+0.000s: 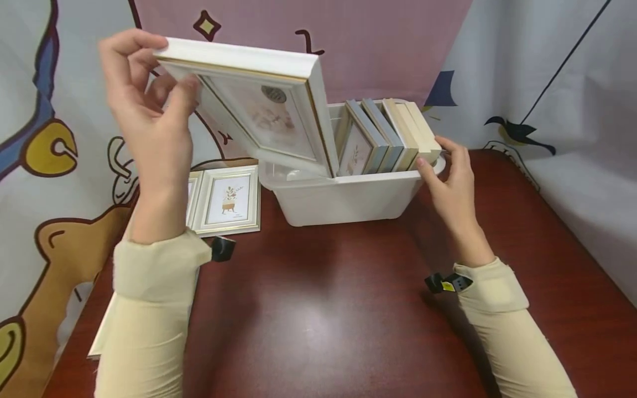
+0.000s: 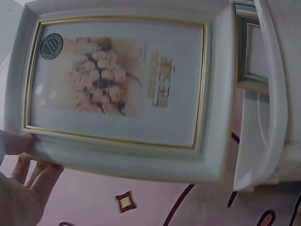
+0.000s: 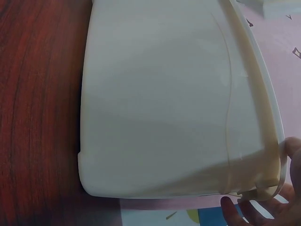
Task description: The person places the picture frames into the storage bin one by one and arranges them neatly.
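My left hand (image 1: 154,105) grips a large white picture frame (image 1: 239,146) by its left end, thumb on the face and fingers behind. Gold lines edge the frame, and a flower print with a dark round sticker (image 2: 51,46) shows under its glass. It is held tilted, its right end at the left part of a white plastic bin (image 1: 343,202). At the bin's right end, my right hand (image 1: 455,185) holds the rim, thumb toward the front, beside the cream frames (image 1: 418,130). Blue-grey frames (image 1: 370,141) stand on edge in the bin, left of the cream ones.
A white frame with a plant print (image 1: 229,199) lies on the dark red wooden table (image 1: 318,309), left of the bin. Another pale frame edge (image 1: 103,326) shows beside my left sleeve. A patterned cloth (image 1: 378,44) hangs behind the table.
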Available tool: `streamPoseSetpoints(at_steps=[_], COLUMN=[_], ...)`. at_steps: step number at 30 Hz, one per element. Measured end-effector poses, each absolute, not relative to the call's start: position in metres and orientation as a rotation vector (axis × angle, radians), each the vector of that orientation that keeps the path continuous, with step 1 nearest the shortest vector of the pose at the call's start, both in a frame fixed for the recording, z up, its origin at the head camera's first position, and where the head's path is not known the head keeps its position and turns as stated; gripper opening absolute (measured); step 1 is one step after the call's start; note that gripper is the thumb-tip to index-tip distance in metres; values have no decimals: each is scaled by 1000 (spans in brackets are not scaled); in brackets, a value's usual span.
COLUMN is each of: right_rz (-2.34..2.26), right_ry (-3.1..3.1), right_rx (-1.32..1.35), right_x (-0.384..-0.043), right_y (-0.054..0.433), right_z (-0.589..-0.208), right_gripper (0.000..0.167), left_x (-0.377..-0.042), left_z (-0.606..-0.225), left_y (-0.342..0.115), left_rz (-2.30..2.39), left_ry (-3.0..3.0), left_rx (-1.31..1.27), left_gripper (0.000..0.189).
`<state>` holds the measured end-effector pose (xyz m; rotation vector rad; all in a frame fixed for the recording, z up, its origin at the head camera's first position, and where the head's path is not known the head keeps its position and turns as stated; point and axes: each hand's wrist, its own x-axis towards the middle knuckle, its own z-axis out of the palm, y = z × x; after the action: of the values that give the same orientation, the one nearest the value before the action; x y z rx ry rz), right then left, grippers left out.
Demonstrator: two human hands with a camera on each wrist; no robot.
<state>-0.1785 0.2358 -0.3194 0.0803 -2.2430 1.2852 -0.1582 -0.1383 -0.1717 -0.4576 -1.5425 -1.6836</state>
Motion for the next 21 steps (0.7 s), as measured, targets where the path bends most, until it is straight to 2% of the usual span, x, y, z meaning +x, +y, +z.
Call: streamPoseSetpoints(at_steps=[10,21], right_rz=[1269,1284], right_ry=[-2235,-2225], right_rx=[76,93], right_x=[-177,-174], right_y=[236,229], right_z=[-322,-323], right_gripper=[54,54], left_x=[-203,-237], left_z=[-182,-226], left_y=[-103,-70], left_rz=[-1732,-1722], left_ry=[-1561,-1945], left_rx=[-437,-276], left_gripper=[38,30])
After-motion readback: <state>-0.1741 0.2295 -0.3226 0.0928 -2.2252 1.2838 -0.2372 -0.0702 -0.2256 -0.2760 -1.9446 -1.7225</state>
